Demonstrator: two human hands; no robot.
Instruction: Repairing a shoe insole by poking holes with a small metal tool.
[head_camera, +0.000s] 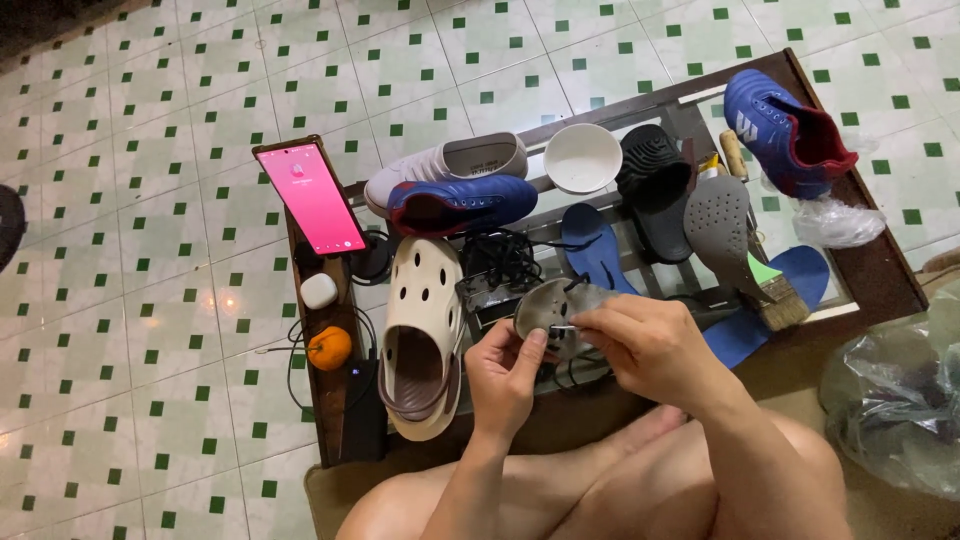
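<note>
The person's bare knees (560, 490) sit nearest the camera, at the bottom edge of the view. Above them, both hands work over the front edge of a low dark wooden table (880, 270) with a glass top.

Left to right on the table: a phone (310, 197) with a pink lit screen stands tilted; below it lie a small white case (318, 290), an orange fruit (329, 347) and a black box (364, 410). A cream perforated clog (425, 335) with a brown lining lies beside them. Behind it sit a white slip-on shoe (450, 162) and a blue sports shoe (460, 203), side by side.

The left hand (505, 375) is raised palm-up, thumb and fingers closed on the lower edge of a grey perforated insole (548, 308), thin and flexible. The right hand (650, 345) comes from the right, fingertips pinched together on the insole's near edge; a black lace (575, 283) touches it. The insole is held just above the table, in front of a tangle of black cords (505, 255).

Further right: a white bowl (582, 157), a flat blue insole (595, 250), a black ribbed slide (655, 185), a second grey perforated insole (720, 225), a brush (780, 305), a second blue sports shoe (785, 130) and crumpled clear plastic (835, 222).
</note>
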